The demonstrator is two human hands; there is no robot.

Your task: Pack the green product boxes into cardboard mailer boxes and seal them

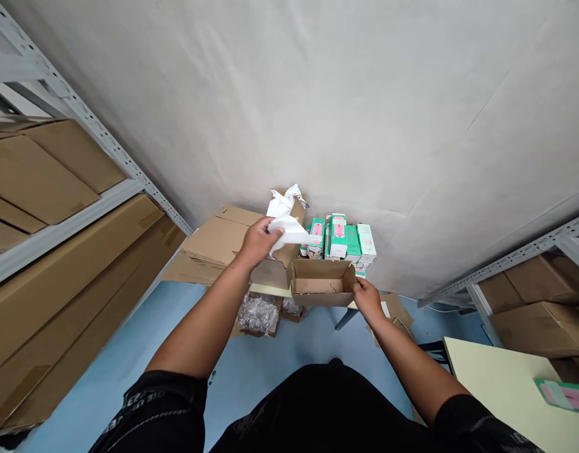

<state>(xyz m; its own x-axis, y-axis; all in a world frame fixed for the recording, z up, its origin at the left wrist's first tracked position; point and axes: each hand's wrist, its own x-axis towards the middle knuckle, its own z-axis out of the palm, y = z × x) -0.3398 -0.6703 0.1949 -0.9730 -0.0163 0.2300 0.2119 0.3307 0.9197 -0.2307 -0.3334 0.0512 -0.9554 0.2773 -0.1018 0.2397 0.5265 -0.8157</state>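
Nearest the camera, past the black sleeves, a pale bench (497,384) at the lower right carries a flat green-and-pink packet (566,396). Farther out, above the blue floor (252,371), the right hand (367,299) grips the right wall of a small open cardboard box (321,284), its fingers clamped on the rim. Just left of that box, the left hand (256,242) is raised with its fingers closed around a crumpled white paper (286,228). Below the box lies a clear plastic bag (257,313) of small parts. Beyond the hands, flattened cardboard (214,242) sits to the left, and green-and-pink cartons (340,238) stand stacked against the white wall (318,94).
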